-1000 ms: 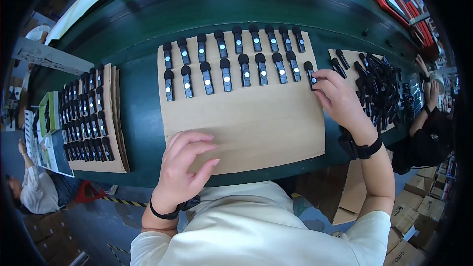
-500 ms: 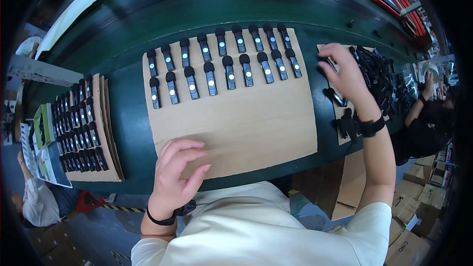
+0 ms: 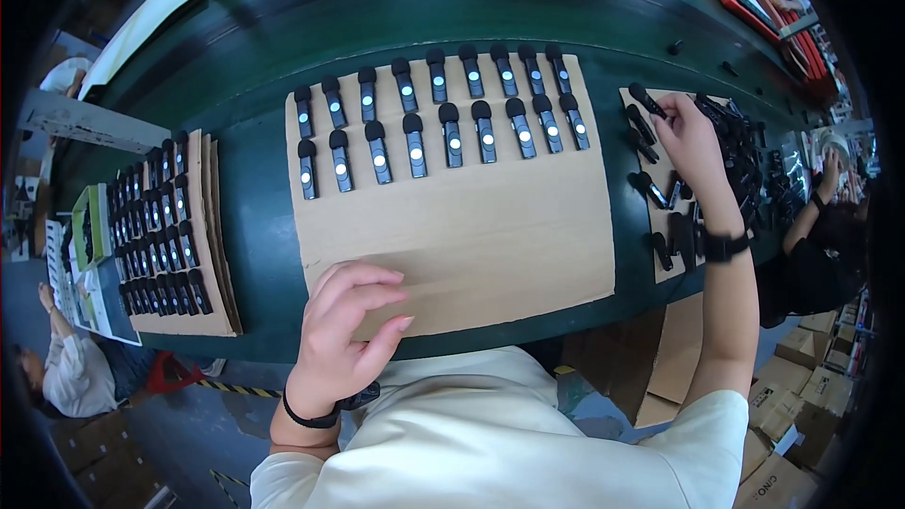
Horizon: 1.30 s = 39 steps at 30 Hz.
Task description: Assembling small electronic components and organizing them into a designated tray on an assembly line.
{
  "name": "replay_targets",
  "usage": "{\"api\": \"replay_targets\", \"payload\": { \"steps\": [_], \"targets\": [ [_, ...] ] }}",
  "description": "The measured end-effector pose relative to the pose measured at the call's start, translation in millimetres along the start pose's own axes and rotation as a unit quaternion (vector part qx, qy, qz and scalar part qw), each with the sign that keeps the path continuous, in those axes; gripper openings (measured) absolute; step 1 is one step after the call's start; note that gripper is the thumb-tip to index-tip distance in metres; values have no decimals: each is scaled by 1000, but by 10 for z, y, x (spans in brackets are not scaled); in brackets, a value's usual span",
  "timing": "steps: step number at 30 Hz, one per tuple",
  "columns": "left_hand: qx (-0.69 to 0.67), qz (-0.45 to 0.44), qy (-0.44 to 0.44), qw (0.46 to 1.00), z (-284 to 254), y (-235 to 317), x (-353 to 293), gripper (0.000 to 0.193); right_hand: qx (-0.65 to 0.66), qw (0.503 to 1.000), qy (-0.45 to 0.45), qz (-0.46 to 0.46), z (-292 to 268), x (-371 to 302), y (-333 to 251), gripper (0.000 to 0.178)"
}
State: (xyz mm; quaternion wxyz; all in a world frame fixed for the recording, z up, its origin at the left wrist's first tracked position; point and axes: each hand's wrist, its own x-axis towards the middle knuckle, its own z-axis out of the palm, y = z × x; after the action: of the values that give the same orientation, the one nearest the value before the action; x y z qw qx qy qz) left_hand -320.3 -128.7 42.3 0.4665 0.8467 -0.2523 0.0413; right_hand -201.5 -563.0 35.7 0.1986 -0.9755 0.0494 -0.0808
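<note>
On the sheet of cardboard in front of me, small black microphones with round foam tops and pale dots lie in two rows along the far half. My left hand hovers over the sheet's near left edge, fingers curved and apart with nothing in them. Off to the right, my right hand has its thumb and fingers closed on a microphone, its foam top pointing away to the left. Beneath that hand, a second cardboard piece bears loose microphones and a dark heap of more.
At the left, stacked cardboard sheets carry rows of similar microphones. A green tray stands beyond them. Red trays sit at the far right of the green table. Other people are at both sides; cartons stand on the floor.
My right hand has shifted slightly right and down, and its fingers have closed on a microphone. My left hand keeps its pose. The whole view has moved a little.
</note>
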Motion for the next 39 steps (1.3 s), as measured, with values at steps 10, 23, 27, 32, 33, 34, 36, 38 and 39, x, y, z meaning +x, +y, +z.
{"api": "replay_targets", "payload": {
  "steps": [10, 23, 27, 32, 33, 34, 36, 38, 39],
  "targets": [
    [-125, 4, -22, 992, 126, 182, 250, 31, 325, 904, -65, -270, 31, -1268, -1457, 33],
    [-126, 75, 3, 989, 124, 17, 139, 31, 366, 880, -32, -302, 350, -1386, -1693, 37],
    [-124, 92, 10, 988, 132, 14, 150, 30, 370, 879, -35, -300, 361, -1390, -1694, 38],
    [-152, 19, -26, 988, 122, 159, 215, 30, 379, 874, -33, -303, 397, -1407, -1699, 37],
    [-152, 18, -26, 988, 140, 149, 214, 30, 386, 871, -29, -301, 423, -1414, -1699, 36],
    [-143, 31, -24, 989, 158, 132, 210, 29, 394, 868, -25, -301, 447, -1420, -1701, 36],
    [-126, 56, -21, 990, 184, 109, 203, 28, 402, 864, -22, -301, 476, -1430, -1700, 36],
    [-129, 58, -19, 990, 185, 121, 203, 28, 450, 854, -36, -259, 486, -1449, -1688, 35],
    [-135, 61, -17, 989, 188, 119, 204, 28, 472, 848, -43, -238, 492, -1451, -1679, 35]
  ]
}}
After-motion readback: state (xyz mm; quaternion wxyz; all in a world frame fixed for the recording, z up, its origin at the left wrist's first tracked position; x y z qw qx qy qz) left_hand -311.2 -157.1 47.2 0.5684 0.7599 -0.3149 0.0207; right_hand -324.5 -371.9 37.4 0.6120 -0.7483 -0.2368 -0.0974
